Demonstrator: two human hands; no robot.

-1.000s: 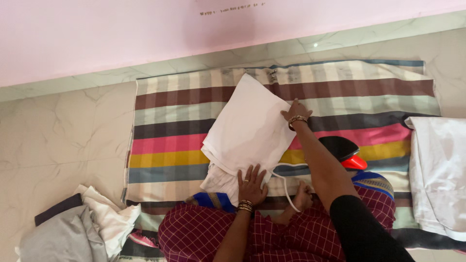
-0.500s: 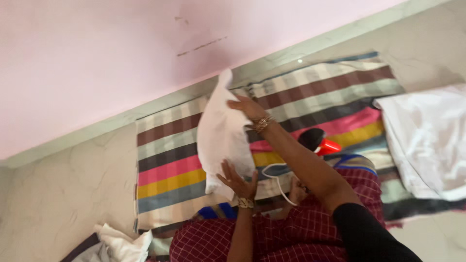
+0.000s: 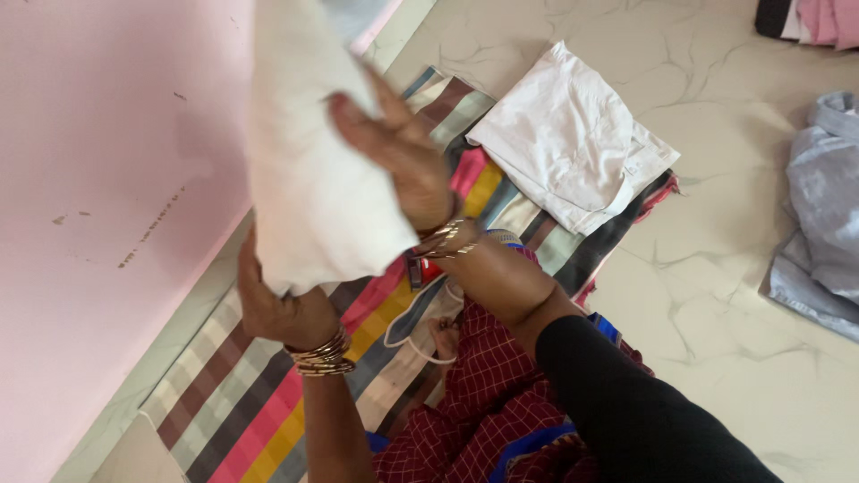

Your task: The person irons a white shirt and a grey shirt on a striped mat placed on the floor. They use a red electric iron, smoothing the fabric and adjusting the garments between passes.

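While the striped mat (image 3: 268,420) lies spread on the marble floor (image 3: 734,295) along the pink wall (image 3: 98,179), a folded white cloth (image 3: 309,170) is held up above it at about eleven o'clock. Its lower edge is gripped by the left hand (image 3: 277,309), fingers closed on the fabric. Its right side is pressed by the right hand (image 3: 403,156), fingers curled against it. A second folded white garment (image 3: 568,139) is seen on the mat at one o'clock, and grey clothing (image 3: 819,215) at three o'clock.
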